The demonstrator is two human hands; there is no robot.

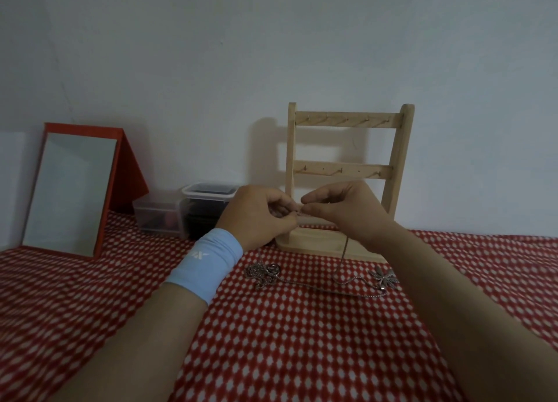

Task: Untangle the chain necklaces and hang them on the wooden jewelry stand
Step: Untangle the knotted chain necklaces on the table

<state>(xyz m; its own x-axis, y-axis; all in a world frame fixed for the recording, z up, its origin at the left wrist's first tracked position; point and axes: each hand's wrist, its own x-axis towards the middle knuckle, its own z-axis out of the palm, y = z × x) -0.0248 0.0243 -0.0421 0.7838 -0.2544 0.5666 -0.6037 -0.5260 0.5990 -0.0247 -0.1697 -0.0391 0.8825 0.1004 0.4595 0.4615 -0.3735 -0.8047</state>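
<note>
Chain necklace (344, 250) is being pinched at its end by left hand (259, 217) and right hand (341, 208), seemingly being freed for lifting onto a hook of the wooden jewelry stand (347, 119).

A red-framed mirror (72, 190) stands tilted back at the left, and a plain pale wall (271, 39) fills everything behind and above it. Under the mirror, a red cloth (287, 341) with white dots spreads right and toward the camera. Just right of the mirror, two clear boxes (160, 214) sit side by side against the wall, in dim, soft light.
</note>
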